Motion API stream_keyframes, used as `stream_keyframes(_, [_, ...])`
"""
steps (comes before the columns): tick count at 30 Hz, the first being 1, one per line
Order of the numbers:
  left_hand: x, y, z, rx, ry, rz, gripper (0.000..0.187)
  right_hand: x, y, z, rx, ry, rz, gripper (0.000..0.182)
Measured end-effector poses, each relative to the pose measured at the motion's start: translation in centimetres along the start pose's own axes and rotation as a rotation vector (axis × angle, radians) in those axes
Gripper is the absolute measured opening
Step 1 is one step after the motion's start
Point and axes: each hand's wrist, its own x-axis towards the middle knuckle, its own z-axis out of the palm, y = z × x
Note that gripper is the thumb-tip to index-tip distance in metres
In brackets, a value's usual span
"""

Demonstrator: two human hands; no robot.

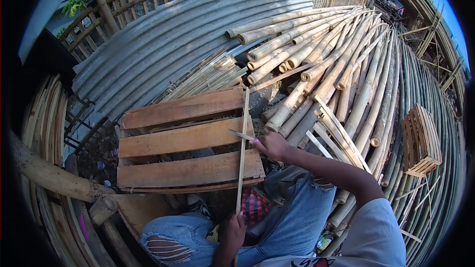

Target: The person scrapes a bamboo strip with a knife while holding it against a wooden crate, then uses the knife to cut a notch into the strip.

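A weathered wooden slatted pallet (185, 141) lies centre-frame; pale bamboo poles (321, 59) fill the upper right, grey corrugated metal sheet (188, 34) the upper left.

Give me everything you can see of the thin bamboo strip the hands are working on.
The bamboo strip is a long, thin, pale sliver, straight and nearly upright in view. Its near end sits in the left hand by the knees; its far end reaches past the wooden pallet. The right hand presses a knife against it about midway. It crosses the pallet's right edge.
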Motion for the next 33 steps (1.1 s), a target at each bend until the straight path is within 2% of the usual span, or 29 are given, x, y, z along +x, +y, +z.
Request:
stream_keyframes(1, [-0.2, 0.2, -0.1, 0.008, -0.005, -0.043, 0.036, -0.2, -0.1, -0.4, -0.001, -0.001, -0.004, 0.061])
stream_keyframes(2, [-0.1, -0.3, 0.1, 0.006, 0.001, -0.047, 0.036, -0.6, -0.2, -1.2, -0.131, 0.002, -0.099, 0.06])
stream_keyframes(3, [-0.1, -1.4, 0.5, 0.063, 0.022, 0.017, 0.037, -1.0, 0.0, -1.6, -0.257, 0.003, -0.195, 0.06])
stream_keyframes(5, [-0.8, -0.9, 0.1, 0.124, 0.028, 0.064, 0.038, 1.2, 2.0, -3.0, -0.266, -0.032, -0.197, 0.059])
stream_keyframes(7, [0.0, 1.5, -1.4, -0.088, -0.05, -0.086, 0.037, 1.6, 0.1, -1.7, -0.227, 0.05, -0.128, 0.059])
stream_keyframes(8, [0.3, -0.1, -0.4, 0.018, 0.023, 0.012, 0.035, 0.6, -1.2, -1.2, -0.237, 0.027, -0.184, 0.06])
stream_keyframes(11, [0.1, -2.3, 0.9, 0.067, 0.065, 0.068, 0.034, -0.4, -2.1, -1.9, -0.299, -0.053, -0.319, 0.061])
stream_keyframes(16, [0.2, -2.9, 1.1, 0.066, 0.024, 0.086, 0.035, 3.4, 1.8, -6.5, -0.299, 0.021, 0.097, 0.061])
stream_keyframes(17, [0.1, -3.1, 1.2, 0.057, 0.023, 0.104, 0.034, 2.0, 0.7, -5.3, -0.327, 0.036, -0.079, 0.061])
stream_keyframes(19, [0.4, -3.0, 1.1, 0.079, 0.025, 0.124, 0.034, 0.3, -0.2, -3.7, -0.415, -0.18, -0.236, 0.059])
stream_keyframes(20, [0.5, -2.8, 1.0, 0.067, 0.019, 0.122, 0.034, 0.4, -0.6, -5.0, -0.306, -0.109, -0.188, 0.059])
stream_keyframes(23, [0.1, -2.4, 1.1, 0.004, 0.01, 0.108, 0.034, 3.3, 2.7, -6.0, -0.217, -0.005, 0.138, 0.061])
stream_keyframes(24, [0.2, -2.4, 1.0, -0.036, 0.022, 0.096, 0.034, 2.8, 2.5, -5.3, -0.219, -0.002, 0.138, 0.061])
stream_keyframes(26, [0.1, -2.5, 1.1, 0.03, 0.054, 0.141, 0.033, 1.2, 0.3, -3.7, -0.268, -0.009, -0.114, 0.062])
stream_keyframes(27, [0.1, -2.6, 1.2, 0.095, 0.08, 0.177, 0.033, 0.6, -0.5, -3.6, -0.359, -0.159, -0.188, 0.063])
stream_keyframes(29, [0.2, -3.0, 1.5, 0.097, 0.082, 0.177, 0.033, 2.2, 1.2, -4.2, -0.249, -0.006, -0.072, 0.064])
stream_keyframes(30, [0.1, -3.1, 1.6, 0.101, 0.082, 0.187, 0.033, 4.0, 2.1, -6.2, -0.223, -0.003, 0.162, 0.064])
stream_keyframes(31, [0.1, -3.1, 1.6, 0.099, 0.084, 0.195, 0.033, 4.9, 2.6, -7.3, -0.184, 0.107, 0.18, 0.061])
stream_keyframes(33, [0.2, -3.2, 1.4, 0.053, 0.046, 0.146, 0.034, 4.5, 1.5, -6.2, -0.249, 0.03, 0.131, 0.063])
